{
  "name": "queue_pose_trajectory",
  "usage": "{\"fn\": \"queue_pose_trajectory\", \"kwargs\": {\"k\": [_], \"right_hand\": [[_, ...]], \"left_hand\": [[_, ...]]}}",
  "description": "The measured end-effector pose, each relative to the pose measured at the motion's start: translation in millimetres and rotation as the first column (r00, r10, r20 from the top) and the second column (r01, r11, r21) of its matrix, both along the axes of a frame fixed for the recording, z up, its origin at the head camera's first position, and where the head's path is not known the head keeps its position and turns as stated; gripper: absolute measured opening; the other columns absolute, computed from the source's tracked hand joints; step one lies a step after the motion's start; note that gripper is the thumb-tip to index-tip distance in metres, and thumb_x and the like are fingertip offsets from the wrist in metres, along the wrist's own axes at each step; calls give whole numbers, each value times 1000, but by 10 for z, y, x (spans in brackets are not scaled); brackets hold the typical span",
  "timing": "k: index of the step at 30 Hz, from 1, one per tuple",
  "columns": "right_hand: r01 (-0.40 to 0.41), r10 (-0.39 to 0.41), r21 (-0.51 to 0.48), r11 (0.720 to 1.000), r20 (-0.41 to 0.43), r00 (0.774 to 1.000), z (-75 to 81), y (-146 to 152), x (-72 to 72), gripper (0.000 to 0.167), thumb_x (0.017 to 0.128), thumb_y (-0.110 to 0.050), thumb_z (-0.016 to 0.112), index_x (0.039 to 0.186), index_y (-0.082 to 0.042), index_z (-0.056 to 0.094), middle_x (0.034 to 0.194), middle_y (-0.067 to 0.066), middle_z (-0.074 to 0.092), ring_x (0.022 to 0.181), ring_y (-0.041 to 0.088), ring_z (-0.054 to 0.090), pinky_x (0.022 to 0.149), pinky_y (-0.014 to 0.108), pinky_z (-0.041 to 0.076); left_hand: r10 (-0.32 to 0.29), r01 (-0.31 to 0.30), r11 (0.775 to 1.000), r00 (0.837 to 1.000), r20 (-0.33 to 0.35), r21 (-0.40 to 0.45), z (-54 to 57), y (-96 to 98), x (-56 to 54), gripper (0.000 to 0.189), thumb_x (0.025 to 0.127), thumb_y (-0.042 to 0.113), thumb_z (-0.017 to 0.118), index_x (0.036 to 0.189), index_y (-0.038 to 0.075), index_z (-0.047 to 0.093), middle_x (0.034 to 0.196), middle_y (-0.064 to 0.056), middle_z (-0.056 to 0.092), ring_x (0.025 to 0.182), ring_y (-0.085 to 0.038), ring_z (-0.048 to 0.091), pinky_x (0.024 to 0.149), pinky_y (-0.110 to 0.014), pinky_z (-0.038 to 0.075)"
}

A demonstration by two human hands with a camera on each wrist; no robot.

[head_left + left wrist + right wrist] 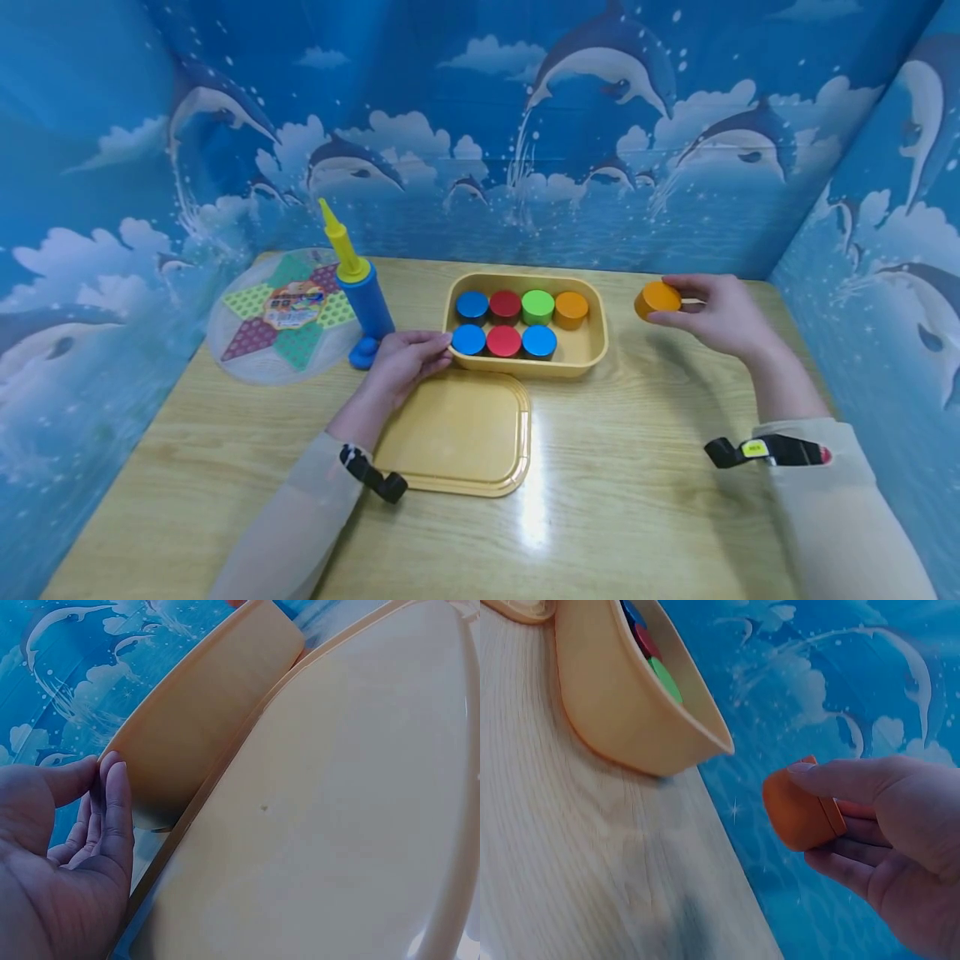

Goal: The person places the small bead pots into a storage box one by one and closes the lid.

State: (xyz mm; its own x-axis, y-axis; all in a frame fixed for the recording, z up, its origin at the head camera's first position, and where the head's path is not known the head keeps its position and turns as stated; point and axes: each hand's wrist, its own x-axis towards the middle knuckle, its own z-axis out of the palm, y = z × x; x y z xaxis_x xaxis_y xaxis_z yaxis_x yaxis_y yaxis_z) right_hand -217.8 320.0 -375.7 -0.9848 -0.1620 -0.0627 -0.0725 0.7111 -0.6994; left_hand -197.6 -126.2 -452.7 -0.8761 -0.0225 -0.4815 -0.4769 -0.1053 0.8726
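My right hand [720, 313] pinches a small round orange tub [799, 806] between thumb and fingers, raised to the right of a yellow plastic box [525, 367]. A lid seam shows on the tub in the right wrist view. My left hand [408, 360] pinches the box's near-left rim, with thumb and fingertips meeting at its edge [120, 742]. Inside the box stand two rows of similar round tubs: blue tubs [468, 340], red tubs [503, 342], a green tub [537, 307] and another orange tub [571, 309]. The front right corner of the box holds no tub.
A flat yellow lid [457, 433] lies on the wooden table [615, 500] in front of the box. To the left stands a blue balloon pump [366, 308] with a yellow nozzle. Beside it is a round clear package [288, 317] with a star pattern. Dolphin-print sheeting [465, 225] encloses the table.
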Motion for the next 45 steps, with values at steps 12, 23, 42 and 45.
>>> {"fn": "queue_pose_trajectory", "kwargs": {"k": [12, 23, 42, 45], "right_hand": [[-171, 171, 6, 985, -51, 984, 113, -417, 40, 66, 95, -22, 84, 149, 2, 56, 147, 20, 59, 129, 38, 59, 104, 53, 55], [-292, 290, -50, 955, -36, 956, 62, -614, -15, 63, 93, -10, 84, 147, 5, 57, 146, 22, 58, 130, 38, 59, 107, 57, 52], [-465, 462, 24, 885, 81, 883, 28, -837, -229, 61, 90, -5, 83, 144, 7, 57, 139, 21, 61, 124, 36, 60, 107, 56, 53], [-481, 475, 47, 875, 96, 875, 21, -866, -249, 57, 88, -3, 83, 140, 6, 61, 135, 20, 63, 119, 33, 62, 105, 55, 55]], "left_hand": [[-2, 2, 1000, 1000, -3, -3, -4, -3, 5, 30, 100, 17, 76, 125, 2, 74, 116, -17, 75, 99, -24, 76, 88, -30, 63], [2, -2, 1000, 1000, 2, -1, -30, -11, -12, 29, 100, 16, 76, 125, 1, 74, 115, -17, 75, 99, -24, 76, 88, -30, 63], [-7, 7, 1000, 1000, -5, 15, -14, -14, -6, 30, 101, 16, 75, 126, 0, 74, 115, -17, 75, 100, -24, 75, 89, -31, 63], [-7, 7, 1000, 1000, -7, 16, -15, -20, -8, 30, 101, 16, 75, 126, 0, 74, 116, -18, 75, 99, -24, 75, 89, -31, 63]]}}
